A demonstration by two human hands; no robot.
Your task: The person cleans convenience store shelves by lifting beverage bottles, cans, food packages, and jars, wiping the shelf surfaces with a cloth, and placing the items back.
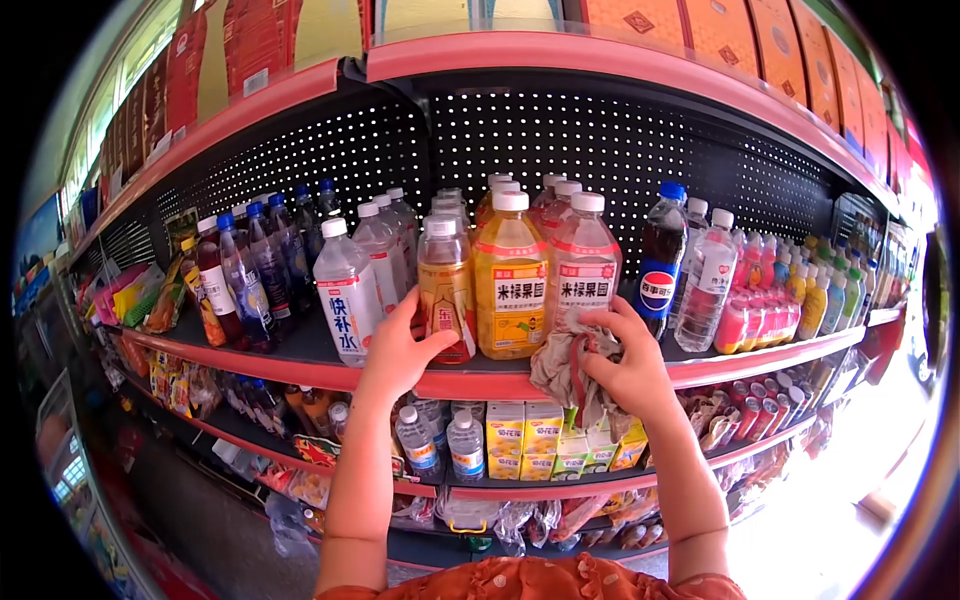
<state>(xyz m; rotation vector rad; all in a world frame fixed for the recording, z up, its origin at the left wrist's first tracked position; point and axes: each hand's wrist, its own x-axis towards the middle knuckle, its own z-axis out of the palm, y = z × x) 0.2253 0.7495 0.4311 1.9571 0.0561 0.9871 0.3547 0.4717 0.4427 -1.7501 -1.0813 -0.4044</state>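
My left hand (pixel 408 345) is wrapped round the left side of a gold and red bottle (pixel 446 290) with a white cap, which stands on the shelf. Beside that bottle is a yellow juice bottle (pixel 512 280), and a pink juice bottle (pixel 584 255) stands to its right. My right hand (pixel 625 355) grips a crumpled grey-brown cloth (pixel 575 380) in front of the pink bottle's lower part. A white-labelled bottle (pixel 345 300) is left of my left hand. The cola bottle (pixel 660 265) stands beyond my right hand.
The shelf's red front edge (pixel 480 386) runs below the bottles. Small pink bottles (pixel 750 315) stand at the right, and blue-capped bottles (pixel 245 285) at the left. Juice cartons (pixel 540 440) sit on the lower shelf. Orange boxes (pixel 715 35) line the upper shelf.
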